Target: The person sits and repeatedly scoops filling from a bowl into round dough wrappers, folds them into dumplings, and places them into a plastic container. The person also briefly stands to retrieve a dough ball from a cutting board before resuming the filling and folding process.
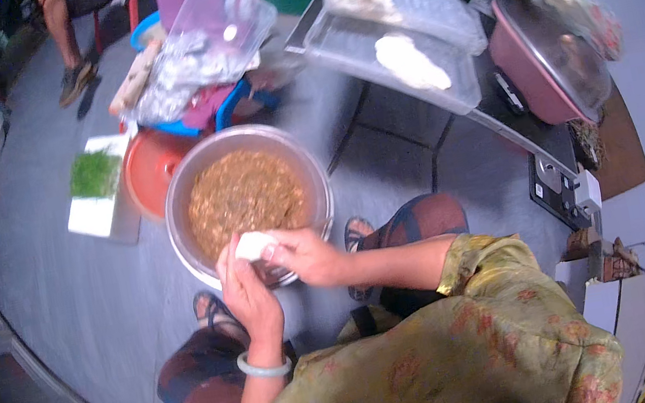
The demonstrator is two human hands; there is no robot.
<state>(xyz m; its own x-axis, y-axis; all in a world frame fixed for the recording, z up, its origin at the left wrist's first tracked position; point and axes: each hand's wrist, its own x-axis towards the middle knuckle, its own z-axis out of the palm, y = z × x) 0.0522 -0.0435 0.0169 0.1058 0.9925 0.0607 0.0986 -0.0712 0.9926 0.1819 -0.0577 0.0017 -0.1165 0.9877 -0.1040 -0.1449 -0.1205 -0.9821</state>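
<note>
Both my hands hold one small white piece, which looks like dough (pixel 254 246), over the near rim of a round metal basin (pixel 322 201). My left hand (pixel 248 292), with a pale bangle at its wrist, holds the piece from the left. The thumb and fingers of my right hand (pixel 310 259) are on its right side. Inside the basin lies a brown, chopped filling (pixel 247 195). To the upper right, clear plastic trays (pixel 328 51) carry white dough-like pieces (pixel 411 63).
Left of the basin are a red plastic basin (pixel 151 167) and chopped greens (pixel 94 174) on a white box (pixel 92 217). Beyond stands a chair with plastic bags (pixel 175 65). A lidded pink basin (pixel 531 64) is at right. Another person's leg (pixel 62 34) shows at top left.
</note>
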